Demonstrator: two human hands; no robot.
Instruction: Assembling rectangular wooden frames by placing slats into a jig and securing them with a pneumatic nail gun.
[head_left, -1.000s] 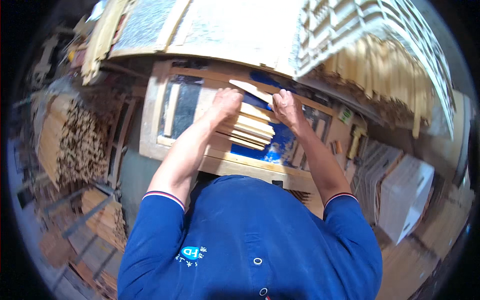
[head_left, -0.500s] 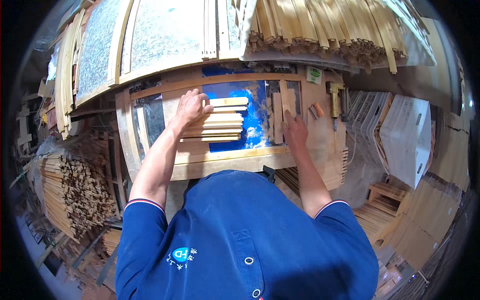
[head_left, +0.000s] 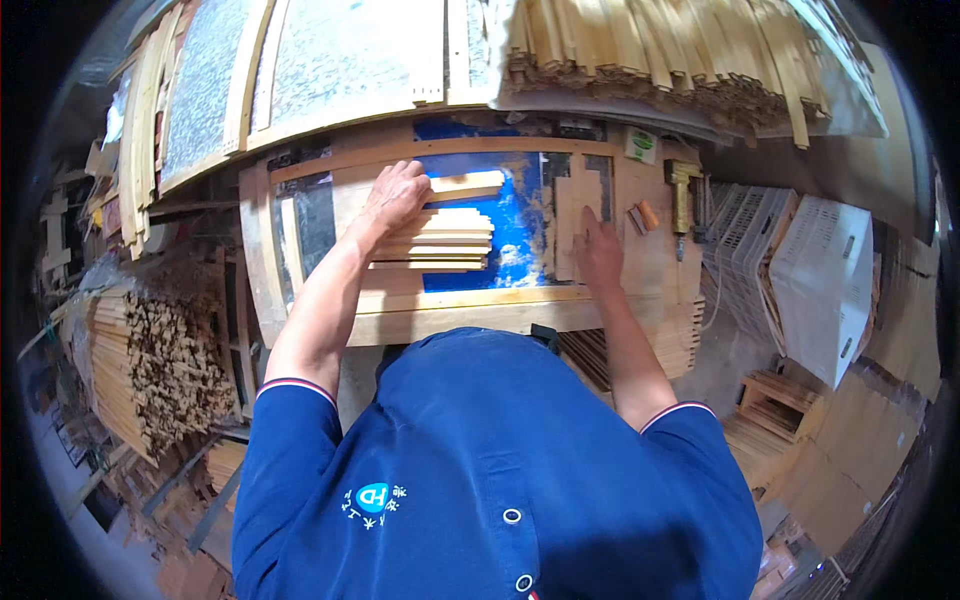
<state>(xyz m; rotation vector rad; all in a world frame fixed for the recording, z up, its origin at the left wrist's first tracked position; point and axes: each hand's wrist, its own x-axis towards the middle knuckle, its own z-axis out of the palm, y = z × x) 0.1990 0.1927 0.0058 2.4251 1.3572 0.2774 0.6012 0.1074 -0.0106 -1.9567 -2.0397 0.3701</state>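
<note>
My left hand (head_left: 396, 197) is closed on the left end of a pale wooden strip (head_left: 468, 185) on the far side of the bench. Just nearer to me, several similar strips (head_left: 440, 240) lie side by side across the blue patch (head_left: 515, 235) of the bench top. My right hand (head_left: 601, 252) is closed at the near part of an upright-lying wooden strip (head_left: 582, 195), which rests beside another strip (head_left: 562, 235). Its fingertips are partly hidden.
Right of my right hand lie a small orange-brown object (head_left: 644, 217) and a yellowish nail gun (head_left: 682, 200). White plastic crates (head_left: 822, 270) stand off the bench's right side. Wood bundles are stacked at far right (head_left: 660, 50) and left (head_left: 170, 370).
My left hand has shifted the far strip slightly away from the row. My right hand has drawn its strip toward me, nearly level with the neighbouring one. The view has shifted slightly.
</note>
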